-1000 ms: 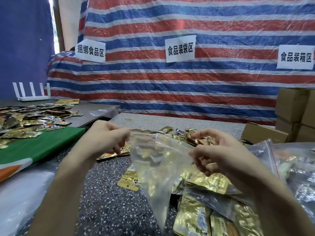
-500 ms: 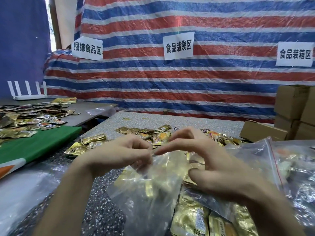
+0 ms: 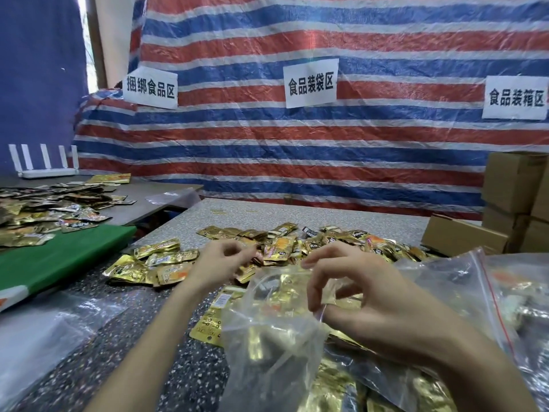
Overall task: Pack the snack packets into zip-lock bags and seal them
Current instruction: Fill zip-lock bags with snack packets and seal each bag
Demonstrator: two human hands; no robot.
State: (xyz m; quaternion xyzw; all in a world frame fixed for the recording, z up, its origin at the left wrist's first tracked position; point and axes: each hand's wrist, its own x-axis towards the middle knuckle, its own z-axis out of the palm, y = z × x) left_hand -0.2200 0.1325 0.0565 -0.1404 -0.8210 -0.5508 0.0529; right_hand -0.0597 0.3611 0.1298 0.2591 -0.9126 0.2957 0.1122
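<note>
Left hand (image 3: pixel 221 263) has come off the bag mouth since 0.5 s ago. It now sits over the snack packets (image 3: pixel 282 242) pile with fingers curled, and we can't tell if it grips one. Right hand (image 3: pixel 377 298) pinches the rim of the clear zip-lock bag (image 3: pixel 267 337). The bag is crumpled, front centre over the speckled surface (image 3: pixel 190 376), with gold foil showing through it. We read three wall signs: 捆绑食品区 (image 3: pixel 151 89), 食品装袋区 (image 3: pixel 311 84), 食品装箱区 (image 3: pixel 516 98).
</note>
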